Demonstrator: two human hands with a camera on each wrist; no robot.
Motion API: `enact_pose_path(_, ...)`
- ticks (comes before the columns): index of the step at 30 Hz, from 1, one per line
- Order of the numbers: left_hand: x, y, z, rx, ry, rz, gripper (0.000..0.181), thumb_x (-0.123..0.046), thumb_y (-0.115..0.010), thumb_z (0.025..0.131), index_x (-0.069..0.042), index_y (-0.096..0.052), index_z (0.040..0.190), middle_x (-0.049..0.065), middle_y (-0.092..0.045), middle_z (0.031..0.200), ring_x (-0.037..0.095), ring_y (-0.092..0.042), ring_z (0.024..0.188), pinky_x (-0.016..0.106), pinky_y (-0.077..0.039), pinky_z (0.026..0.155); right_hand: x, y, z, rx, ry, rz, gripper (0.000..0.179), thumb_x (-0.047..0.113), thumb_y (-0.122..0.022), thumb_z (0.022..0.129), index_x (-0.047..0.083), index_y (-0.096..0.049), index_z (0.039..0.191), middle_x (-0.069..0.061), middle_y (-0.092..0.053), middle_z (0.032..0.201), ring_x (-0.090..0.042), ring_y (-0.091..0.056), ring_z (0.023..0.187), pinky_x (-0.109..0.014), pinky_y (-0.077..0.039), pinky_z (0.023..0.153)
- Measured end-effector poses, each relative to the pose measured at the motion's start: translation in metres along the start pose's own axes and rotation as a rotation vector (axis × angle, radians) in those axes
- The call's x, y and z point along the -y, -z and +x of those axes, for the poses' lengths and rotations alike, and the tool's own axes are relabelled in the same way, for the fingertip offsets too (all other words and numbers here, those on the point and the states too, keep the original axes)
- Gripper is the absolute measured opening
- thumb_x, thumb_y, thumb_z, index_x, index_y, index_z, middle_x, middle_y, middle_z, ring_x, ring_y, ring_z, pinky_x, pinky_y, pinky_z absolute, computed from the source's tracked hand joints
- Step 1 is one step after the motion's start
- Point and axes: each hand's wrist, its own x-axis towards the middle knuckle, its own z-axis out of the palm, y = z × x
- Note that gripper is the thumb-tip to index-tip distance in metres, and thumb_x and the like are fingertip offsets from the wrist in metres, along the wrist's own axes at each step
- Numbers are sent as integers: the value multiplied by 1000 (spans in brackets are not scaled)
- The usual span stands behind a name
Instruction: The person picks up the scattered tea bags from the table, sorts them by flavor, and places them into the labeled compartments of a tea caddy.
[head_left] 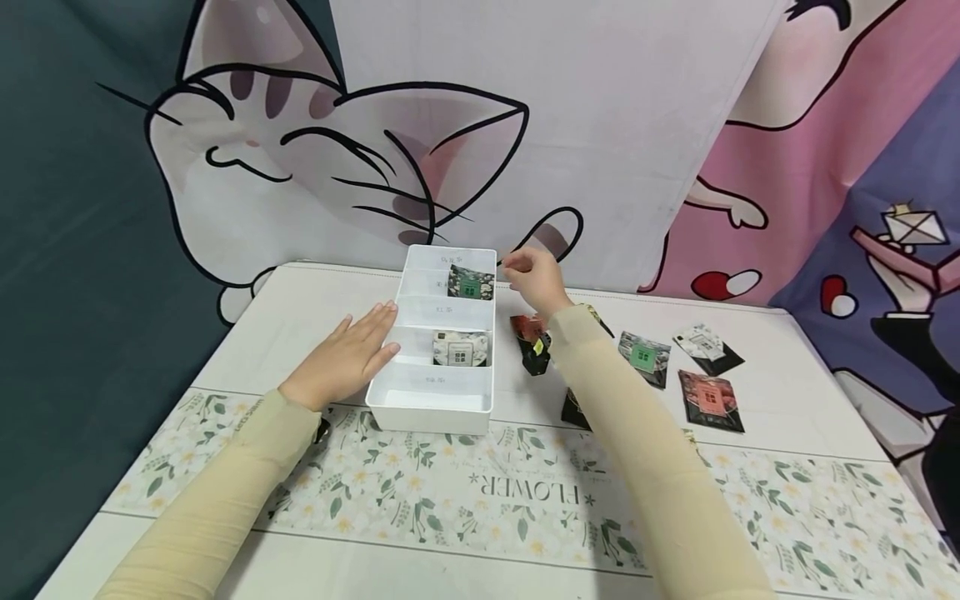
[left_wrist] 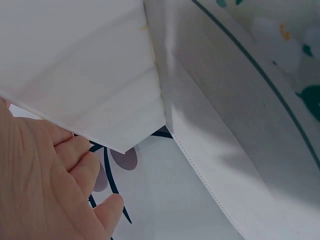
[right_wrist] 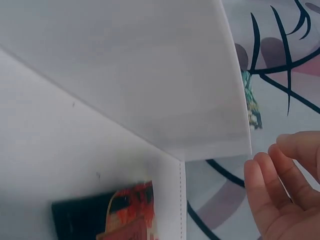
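A white divided box (head_left: 431,419) stands on the table, several compartments running front to back. Upright in a rear compartment is a green-and-dark sachet (head_left: 470,284); nearer the front, another compartment holds a white sachet (head_left: 461,349). My left hand (head_left: 343,357) rests its outstretched fingers against the box's left rim. Just beyond the right rim, near the back corner, my right hand (head_left: 537,279) hovers with loosely bent fingers. Nothing shows between those fingers in the right wrist view, where the green sachet's edge (right_wrist: 253,102) sticks out past the box wall.
Right of the box lies a red-and-black sachet (head_left: 531,327). Farther right are a green sachet (head_left: 643,359), a white-and-black one (head_left: 707,347) and a red one (head_left: 711,400). My right sleeve partly covers a dark sachet (head_left: 574,411). A printed cloth backdrop (head_left: 600,125) hangs behind the table.
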Motion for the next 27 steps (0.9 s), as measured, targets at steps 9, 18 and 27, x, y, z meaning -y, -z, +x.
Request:
enact_pose_path(9,0,1,0,5,-1,0,68,-44,-26,111,0,-12,161,14,-12,169,31,-10,156,55,-4,125,-2,18,-13,55,-17,-29,14,4,-64,98,-1,-68,111,-19,-70,112,-25,-65,93,-40,-59,86)
enact_pose_path(18,0,1,-1,7,-3,-9,69,-45,-25,111,0,-11,161,14,-12,169,31,-10,155,56,-4,125,-5,38,-36,145,-56,-169,18,7,-63,98,-1,-67,114,-16,-68,107,-43,-67,97,-47,-59,81)
enact_pose_path(27,1,0,-1,2,-5,-20,69,-45,-26,111,0,-12,161,14,-12,169,31,-10,156,57,-5,125,-16,45,-48,185,-177,-283,23,9,-65,97,-5,-67,115,-19,-68,107,-38,-67,95,-40,-57,80)
